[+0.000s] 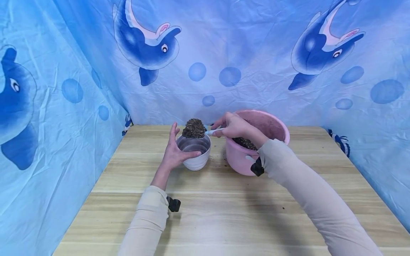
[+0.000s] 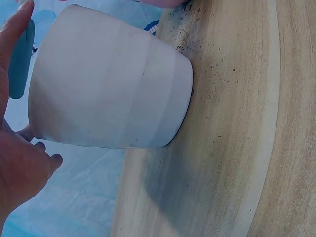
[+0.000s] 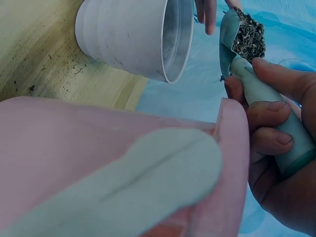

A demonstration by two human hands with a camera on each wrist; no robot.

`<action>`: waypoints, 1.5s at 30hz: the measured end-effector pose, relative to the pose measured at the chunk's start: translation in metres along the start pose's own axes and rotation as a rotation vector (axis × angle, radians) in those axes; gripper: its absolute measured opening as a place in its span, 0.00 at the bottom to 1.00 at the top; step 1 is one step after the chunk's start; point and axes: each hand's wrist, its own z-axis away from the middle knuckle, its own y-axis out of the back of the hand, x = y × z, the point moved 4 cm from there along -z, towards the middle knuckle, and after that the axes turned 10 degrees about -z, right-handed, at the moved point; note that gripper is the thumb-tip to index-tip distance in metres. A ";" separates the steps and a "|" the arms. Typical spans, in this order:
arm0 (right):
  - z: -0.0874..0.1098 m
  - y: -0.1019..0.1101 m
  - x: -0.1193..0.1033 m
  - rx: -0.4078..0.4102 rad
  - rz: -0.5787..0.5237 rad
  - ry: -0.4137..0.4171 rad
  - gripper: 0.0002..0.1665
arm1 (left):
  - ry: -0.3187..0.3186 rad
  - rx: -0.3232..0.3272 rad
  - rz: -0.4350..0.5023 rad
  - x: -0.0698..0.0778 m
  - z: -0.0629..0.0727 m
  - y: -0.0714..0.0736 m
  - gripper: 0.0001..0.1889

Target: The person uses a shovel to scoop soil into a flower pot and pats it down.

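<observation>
A small white pot (image 1: 196,163) with a ringed surface stands upright on the table. My left hand (image 1: 175,153) is spread at its left side, the thumb reaching over the near rim and the fingers pointing up past the far left rim. My right hand (image 1: 235,126) grips the handle of a light blue-green trowel (image 3: 269,94), thumb along the top and fingers curled beneath. A heaped load of dark soil (image 1: 194,128) sits on the trowel's blade, over the far part of the pot's opening. What shows of the pot's inside is bare grey wall.
A large pink tub (image 1: 241,161) with dark soil in it stands to the right, under my right forearm. Soil crumbs (image 1: 225,161) lie on the wooden table (image 1: 205,220) between pot and tub. A blue dolphin-print cloth (image 1: 250,96) hangs close behind and at both sides.
</observation>
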 end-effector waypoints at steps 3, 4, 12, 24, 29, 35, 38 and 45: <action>0.000 0.000 0.000 -0.004 0.030 0.005 0.15 | 0.001 -0.021 0.010 0.010 0.004 0.002 0.71; 0.000 0.000 0.001 -0.004 0.041 0.005 0.15 | 0.001 -0.025 0.013 0.015 0.006 0.003 0.71; 0.000 0.000 0.001 -0.016 0.060 -0.006 0.15 | -0.007 -0.047 -0.009 0.033 0.015 0.006 0.68; -0.001 0.000 0.000 -0.040 0.073 -0.039 0.15 | -0.008 -0.059 0.003 0.032 0.014 0.003 0.68; -0.002 0.000 -0.001 -0.052 0.094 -0.047 0.15 | -0.004 -0.056 -0.010 0.032 0.014 0.002 0.68; -0.004 0.000 -0.002 -0.066 0.124 -0.061 0.15 | 0.011 -0.057 -0.013 0.030 0.013 0.002 0.68; -0.005 -0.001 -0.003 -0.076 0.141 -0.068 0.15 | 0.002 -0.056 -0.001 0.027 0.011 0.001 0.69; -0.006 -0.003 -0.006 -0.092 0.179 -0.092 0.17 | 0.006 -0.034 -0.014 -0.007 -0.002 -0.009 0.72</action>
